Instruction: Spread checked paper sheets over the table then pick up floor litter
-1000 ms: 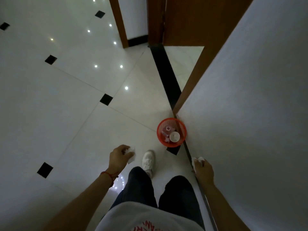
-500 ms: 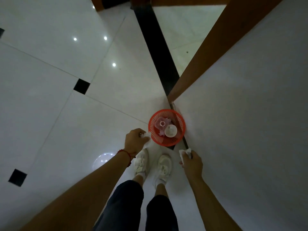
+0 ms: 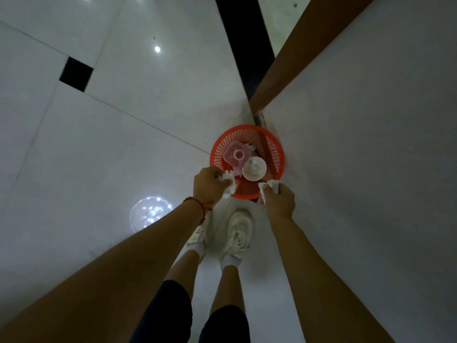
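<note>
Both arms reach straight down and forward, hands side by side at the near rim of a red mesh basket (image 3: 277,154) that stands on the pale tiled floor (image 3: 103,149) against the wall. The left hand (image 3: 209,186), red cord at its wrist, is curled round a crumpled white paper wad (image 3: 228,183) held over the basket's near left edge. The right hand (image 3: 280,200) pinches a second white wad (image 3: 269,187) over the near right edge. In the basket lie a white cup (image 3: 254,168) and a pinkish bottle (image 3: 235,156)
</note>
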